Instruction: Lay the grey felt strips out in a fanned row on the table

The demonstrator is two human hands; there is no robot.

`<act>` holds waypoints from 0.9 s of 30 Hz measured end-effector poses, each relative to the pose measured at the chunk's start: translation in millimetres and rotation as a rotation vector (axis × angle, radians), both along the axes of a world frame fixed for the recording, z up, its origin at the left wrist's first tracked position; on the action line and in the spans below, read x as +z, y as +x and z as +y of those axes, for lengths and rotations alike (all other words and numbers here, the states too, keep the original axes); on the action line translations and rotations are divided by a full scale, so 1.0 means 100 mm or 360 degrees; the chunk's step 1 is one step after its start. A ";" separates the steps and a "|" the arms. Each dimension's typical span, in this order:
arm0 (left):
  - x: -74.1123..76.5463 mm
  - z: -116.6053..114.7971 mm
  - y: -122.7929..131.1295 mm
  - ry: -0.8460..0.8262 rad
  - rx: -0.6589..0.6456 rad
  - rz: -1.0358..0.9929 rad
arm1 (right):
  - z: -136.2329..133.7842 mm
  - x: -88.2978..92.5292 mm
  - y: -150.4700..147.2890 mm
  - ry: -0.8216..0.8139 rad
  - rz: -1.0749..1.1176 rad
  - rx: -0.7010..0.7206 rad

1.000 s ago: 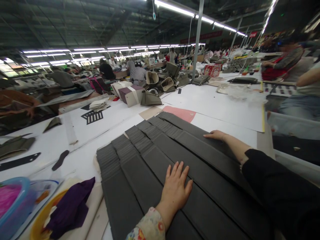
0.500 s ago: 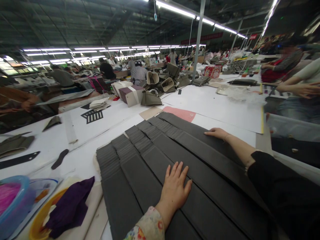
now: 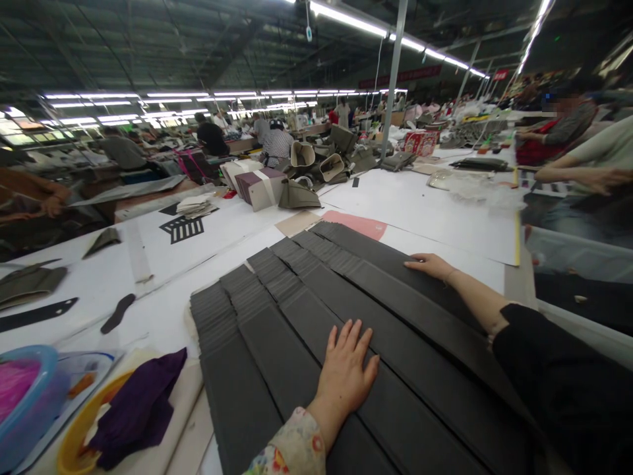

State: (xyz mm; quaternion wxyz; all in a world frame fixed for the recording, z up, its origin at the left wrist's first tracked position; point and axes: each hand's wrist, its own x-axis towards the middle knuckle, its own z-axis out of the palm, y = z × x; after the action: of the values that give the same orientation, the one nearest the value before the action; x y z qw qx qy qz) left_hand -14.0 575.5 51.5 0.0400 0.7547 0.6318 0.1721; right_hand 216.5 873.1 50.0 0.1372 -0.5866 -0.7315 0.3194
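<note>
The left hand (image 3: 345, 379) lies flat and open, gripping nothing, on overlapping rows of long charcoal-grey strips (image 3: 277, 349) at the near edge of the white tabletop (image 3: 420, 211); the right hand (image 3: 429, 266), equally open and empty, rests on their far side.

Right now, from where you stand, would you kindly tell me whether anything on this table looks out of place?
Yes, a little: a dark sole-shaped piece lies alone at an angle on the white table, apart from the neat overlapping rows of dark grey strips.
</note>
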 end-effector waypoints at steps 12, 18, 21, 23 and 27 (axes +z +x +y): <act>0.01 0.00 0.00 0.0016 0.0009 0.0025 | -0.04 0.02 0.01 0.0050 -0.0045 0.0085; 0.02 -0.01 0.00 -0.0014 0.0004 0.0006 | 0.08 -0.09 -0.05 -0.0013 -0.0257 0.0084; 0.03 -0.01 0.00 -0.0024 0.0015 0.0005 | 0.16 -0.15 -0.07 -0.0058 -0.0341 0.0088; 0.03 -0.01 0.00 -0.0020 0.0015 0.0007 | 0.20 -0.18 -0.06 -0.0095 -0.0356 0.0109; 0.02 -0.01 0.00 -0.0015 0.0000 0.0022 | 0.26 -0.17 -0.03 -0.0187 -0.0332 0.0176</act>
State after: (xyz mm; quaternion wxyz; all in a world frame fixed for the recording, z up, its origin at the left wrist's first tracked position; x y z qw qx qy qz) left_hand -13.6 574.8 54.0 0.0391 0.7556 0.6330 0.1638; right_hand 213.7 899.3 33.1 0.0081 -0.5823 -0.7531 0.3060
